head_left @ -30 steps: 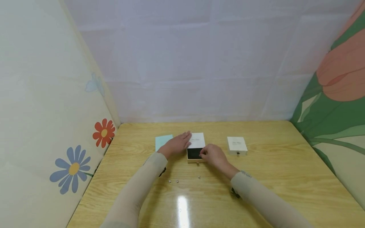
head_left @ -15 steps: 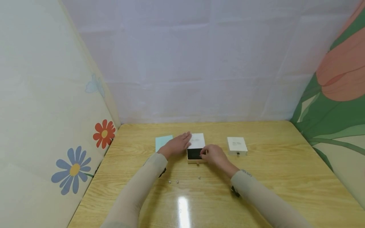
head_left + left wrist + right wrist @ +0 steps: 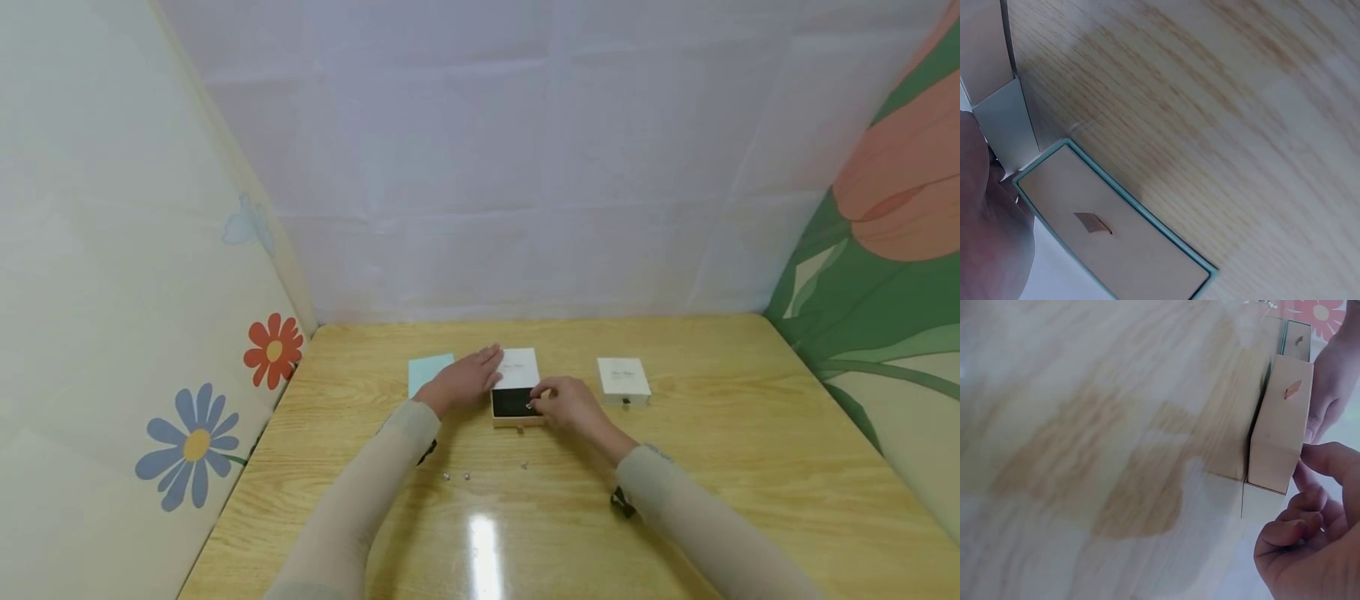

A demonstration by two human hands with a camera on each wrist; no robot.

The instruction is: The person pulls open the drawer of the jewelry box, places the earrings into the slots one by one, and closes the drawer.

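In the head view a white drawer-style jewelry box [image 3: 520,367] lies on the table, its drawer [image 3: 510,403] pulled out toward me, showing a black lining. My left hand [image 3: 461,382] rests on the box's left edge with fingers extended. At the drawer's right side, my right hand [image 3: 564,404] pinches a small shiny piece of jewelry [image 3: 528,406] over the black lining. The right wrist view has the thumb and forefinger behind the peach drawer front [image 3: 1280,406]; their tips are partly hidden. Left of the box sits a teal box [image 3: 1113,219], partly covered by my left hand.
Another white box [image 3: 624,377], pulled shut with a dark tab, stands to the right. Several tiny silvery pieces lie on the wooden table [image 3: 675,500] nearer me, including one piece [image 3: 523,465] below the drawer. White cloth [image 3: 480,167] hangs behind the table.
My right hand has shifted slightly right, its fingers reshaped, and the small shiny piece now shows at the fingertips over the lining. The left hand and boxes keep their places.
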